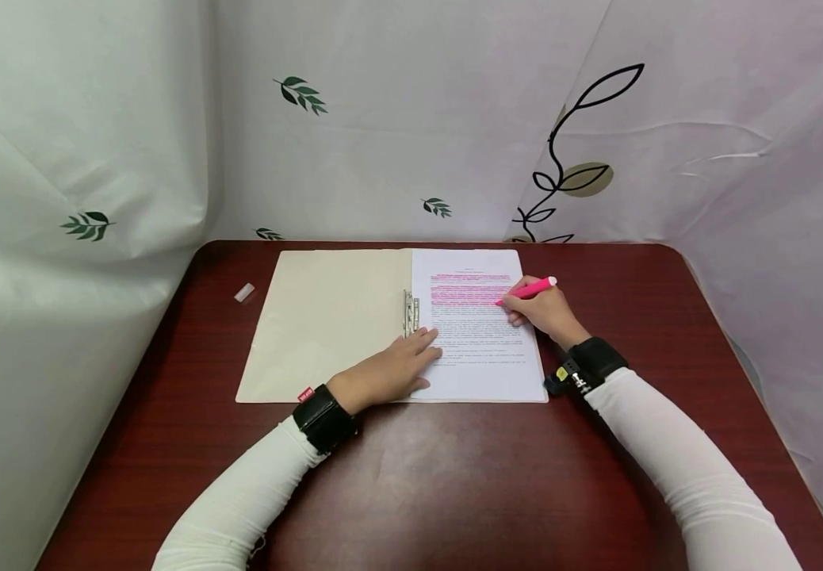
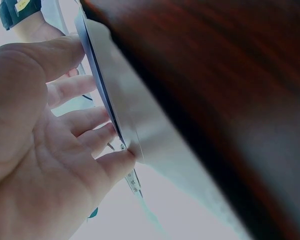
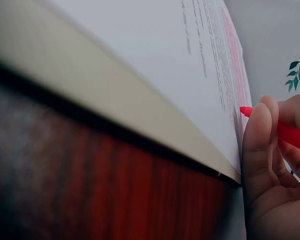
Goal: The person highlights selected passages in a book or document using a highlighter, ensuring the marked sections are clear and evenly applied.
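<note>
A cream folder (image 1: 329, 317) lies opened flat on the table, with a metal clip (image 1: 411, 311) along its fold. On its right half is a printed sheet (image 1: 476, 381), whose upper lines are marked in pink. My right hand (image 1: 543, 309) pinches a pink highlighter (image 1: 534, 289), its tip at the right end of the lowest pink lines. In the right wrist view the highlighter (image 3: 292, 136) shows between thumb and fingers. My left hand (image 1: 390, 369) rests with spread, extended fingers on the sheet's lower left, just below the clip; the left wrist view shows its fingertips (image 2: 102, 117) along the page.
A small white piece (image 1: 243, 293), which looks like an eraser, lies on the dark red-brown table (image 1: 454, 484) left of the folder. A pale cloth with leaf prints (image 1: 383, 127) hangs behind the table's far edge and along both sides.
</note>
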Demonstrator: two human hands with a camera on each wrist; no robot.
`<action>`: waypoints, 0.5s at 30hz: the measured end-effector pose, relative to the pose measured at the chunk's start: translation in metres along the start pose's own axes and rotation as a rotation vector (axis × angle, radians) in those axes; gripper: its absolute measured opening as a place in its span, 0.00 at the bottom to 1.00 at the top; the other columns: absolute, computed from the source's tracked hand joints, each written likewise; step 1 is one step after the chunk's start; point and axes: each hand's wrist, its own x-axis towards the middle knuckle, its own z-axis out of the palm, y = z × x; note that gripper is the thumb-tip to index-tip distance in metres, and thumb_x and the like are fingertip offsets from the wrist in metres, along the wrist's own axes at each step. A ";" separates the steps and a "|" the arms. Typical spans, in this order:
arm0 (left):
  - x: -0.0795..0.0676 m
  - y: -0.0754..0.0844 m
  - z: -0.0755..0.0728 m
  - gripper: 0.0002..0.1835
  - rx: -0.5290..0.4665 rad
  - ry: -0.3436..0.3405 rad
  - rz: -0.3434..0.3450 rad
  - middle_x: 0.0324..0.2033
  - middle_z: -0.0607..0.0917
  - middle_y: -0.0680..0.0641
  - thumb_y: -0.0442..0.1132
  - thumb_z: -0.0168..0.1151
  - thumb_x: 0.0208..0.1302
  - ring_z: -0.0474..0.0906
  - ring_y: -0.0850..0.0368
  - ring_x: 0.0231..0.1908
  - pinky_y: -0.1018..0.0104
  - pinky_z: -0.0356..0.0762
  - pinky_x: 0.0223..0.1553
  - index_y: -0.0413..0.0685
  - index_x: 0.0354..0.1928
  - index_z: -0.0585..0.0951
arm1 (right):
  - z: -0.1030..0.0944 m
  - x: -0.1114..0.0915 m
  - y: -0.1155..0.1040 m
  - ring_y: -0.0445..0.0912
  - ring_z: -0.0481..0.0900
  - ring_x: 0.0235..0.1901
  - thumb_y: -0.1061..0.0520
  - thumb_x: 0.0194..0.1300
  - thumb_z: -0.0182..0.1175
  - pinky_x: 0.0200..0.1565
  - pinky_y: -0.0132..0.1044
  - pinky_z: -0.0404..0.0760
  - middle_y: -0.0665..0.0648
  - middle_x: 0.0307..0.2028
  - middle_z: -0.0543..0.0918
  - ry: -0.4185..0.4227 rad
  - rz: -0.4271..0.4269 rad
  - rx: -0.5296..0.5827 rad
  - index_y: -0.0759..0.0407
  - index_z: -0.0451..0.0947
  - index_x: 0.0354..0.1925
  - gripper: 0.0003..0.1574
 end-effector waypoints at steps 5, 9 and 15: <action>0.000 0.000 -0.001 0.30 0.000 0.002 0.005 0.80 0.56 0.34 0.43 0.59 0.77 0.50 0.37 0.80 0.39 0.56 0.76 0.40 0.74 0.67 | -0.002 -0.001 0.002 0.41 0.83 0.22 0.50 0.68 0.70 0.32 0.29 0.86 0.57 0.28 0.85 0.005 -0.015 0.006 0.63 0.78 0.43 0.18; 0.000 0.000 -0.001 0.30 0.001 -0.002 0.005 0.80 0.56 0.34 0.43 0.59 0.77 0.50 0.37 0.80 0.39 0.56 0.76 0.41 0.74 0.67 | -0.003 -0.002 0.002 0.40 0.83 0.23 0.50 0.67 0.70 0.32 0.29 0.85 0.57 0.28 0.85 0.008 -0.016 0.008 0.64 0.78 0.43 0.19; 0.001 -0.001 0.000 0.29 -0.003 -0.002 0.007 0.80 0.56 0.34 0.43 0.59 0.77 0.50 0.37 0.80 0.39 0.56 0.76 0.41 0.74 0.66 | -0.005 -0.001 0.005 0.40 0.83 0.22 0.51 0.67 0.71 0.31 0.29 0.85 0.56 0.26 0.85 0.014 -0.028 0.020 0.64 0.78 0.43 0.18</action>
